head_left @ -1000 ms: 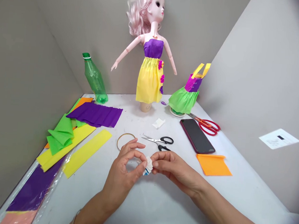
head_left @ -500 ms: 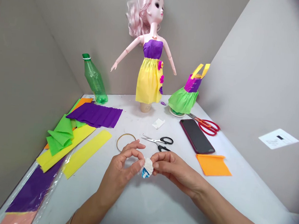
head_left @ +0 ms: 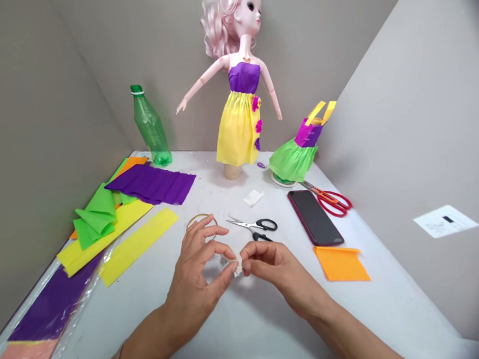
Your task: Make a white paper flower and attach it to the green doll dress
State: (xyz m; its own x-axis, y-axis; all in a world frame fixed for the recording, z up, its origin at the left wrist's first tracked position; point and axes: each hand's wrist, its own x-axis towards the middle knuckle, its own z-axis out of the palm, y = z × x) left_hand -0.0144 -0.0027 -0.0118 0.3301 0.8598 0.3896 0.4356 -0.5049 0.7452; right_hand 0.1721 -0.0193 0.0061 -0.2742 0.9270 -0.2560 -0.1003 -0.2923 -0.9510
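My left hand (head_left: pixel 198 272) and my right hand (head_left: pixel 272 269) meet above the white table (head_left: pixel 253 333), both pinching a small pleated white paper piece (head_left: pixel 237 268) between thumb and forefinger. Only a sliver of the paper shows between the fingertips. A thin gold ring (head_left: pixel 201 220) lies just behind my left hand. Black-handled scissors (head_left: pixel 256 227) lie just behind my right hand.
A doll (head_left: pixel 241 86) in a purple and yellow paper dress stands at the back, beside a green bottle (head_left: pixel 148 126) and a small green paper dress (head_left: pixel 296 153). A phone (head_left: pixel 314 217), red scissors (head_left: pixel 330 199), orange paper (head_left: pixel 340 263) lie right; coloured crepe sheets (head_left: pixel 118 215) lie left.
The paper piece was fanned out with a blue bit showing; now it is squeezed smaller between my fingertips. My left hand's free fingers have lifted toward the gold ring.
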